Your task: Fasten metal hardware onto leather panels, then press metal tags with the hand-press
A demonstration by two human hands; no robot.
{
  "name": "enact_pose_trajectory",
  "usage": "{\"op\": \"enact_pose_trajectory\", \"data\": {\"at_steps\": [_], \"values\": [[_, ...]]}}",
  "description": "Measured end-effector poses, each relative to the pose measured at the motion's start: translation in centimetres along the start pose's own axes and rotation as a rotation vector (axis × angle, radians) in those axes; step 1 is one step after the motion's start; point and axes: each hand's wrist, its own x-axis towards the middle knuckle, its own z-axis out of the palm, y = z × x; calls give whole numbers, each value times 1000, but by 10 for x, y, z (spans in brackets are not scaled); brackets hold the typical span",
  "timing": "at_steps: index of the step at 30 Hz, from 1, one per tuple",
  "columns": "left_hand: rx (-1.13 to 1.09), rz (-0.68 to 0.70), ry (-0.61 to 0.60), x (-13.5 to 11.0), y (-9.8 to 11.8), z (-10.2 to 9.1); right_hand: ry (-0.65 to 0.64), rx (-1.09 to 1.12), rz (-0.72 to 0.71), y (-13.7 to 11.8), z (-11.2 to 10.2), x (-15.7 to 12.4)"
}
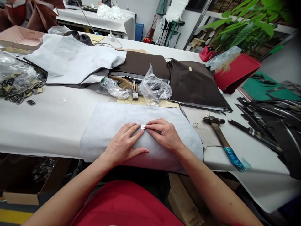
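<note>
A pale grey-white sheet of material (101, 125) lies on the table in front of me, its near edge hanging over the table's front. On it sits a small silvery metal plate (143, 126) between my two hands. My left hand (125, 141) lies flat on the sheet with its fingers spread, fingertips beside the plate's left side. The fingers of my right hand (163, 133) are pinched together at the plate's right end. Behind the sheet, a small metal tool with an upright stem (134, 94) stands on yellowish board.
A hammer (218, 135) with blue-wrapped handle lies right. Crumpled clear plastic (156, 89) and dark brown panels (195, 83) lie behind the sheet. Small dark pieces (18, 88) are heaped left. Dark strips (263, 141) and a red folder-like object (236, 73) occupy the right side.
</note>
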Motion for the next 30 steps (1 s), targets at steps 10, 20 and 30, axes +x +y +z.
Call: {"op": "enact_pose_trajectory", "data": {"at_steps": [10,20,30], "values": [[-16,-8,-22,0,0,-1,-28,-24,-30,1,-2,-1],[-13,-6,-34,1,0,-1,-24,-14,-23,0,-1,1],[-21,-5,-46,0,0,-1,-49,30,15,-1,-3,3]]}}
